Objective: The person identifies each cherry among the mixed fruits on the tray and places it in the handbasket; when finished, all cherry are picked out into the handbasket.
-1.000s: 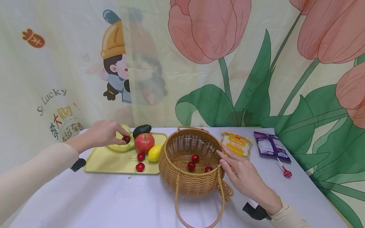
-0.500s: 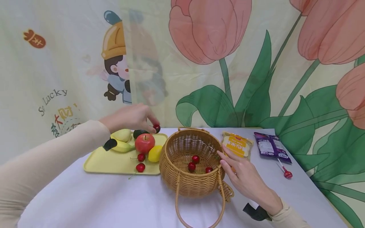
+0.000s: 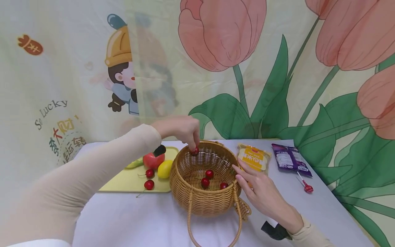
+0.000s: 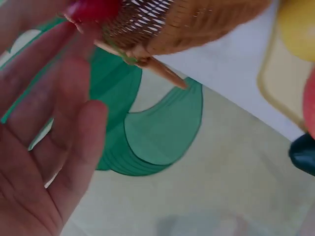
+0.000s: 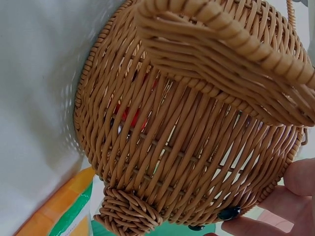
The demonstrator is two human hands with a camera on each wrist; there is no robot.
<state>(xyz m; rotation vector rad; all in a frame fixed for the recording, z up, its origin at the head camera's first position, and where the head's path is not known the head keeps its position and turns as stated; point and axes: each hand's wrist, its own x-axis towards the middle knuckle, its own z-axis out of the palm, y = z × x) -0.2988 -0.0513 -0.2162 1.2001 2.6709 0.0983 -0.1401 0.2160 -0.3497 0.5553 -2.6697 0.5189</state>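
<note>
My left hand (image 3: 182,129) pinches a cherry (image 3: 195,151) at the far left rim of a wicker basket (image 3: 205,202). In the left wrist view, that red cherry (image 4: 96,9) shows blurred at the fingertips. Three more cherries lie inside the basket, one of them a cherry (image 3: 209,174) near the middle. My right hand (image 3: 263,190) rests on the basket's right rim with its fingers fairly straight. The right wrist view has the fingers (image 5: 290,204) against the rim beside the woven wall (image 5: 197,137). Two cherries, including a front cherry (image 3: 149,185), are on the yellow tray (image 3: 118,183).
The tray also bears a red apple (image 3: 152,160), a lemon (image 3: 165,169) and a banana (image 3: 134,164), partly behind my left sleeve. Right of the basket lie a yellow snack packet (image 3: 254,157), a purple packet (image 3: 291,159) and a lollipop (image 3: 308,188). The basket's handle (image 3: 189,224) hangs toward me.
My left hand has carried the cherry rightward from above the tray, past the apple, and lowered it to the basket's far rim. My right hand stays on the basket.
</note>
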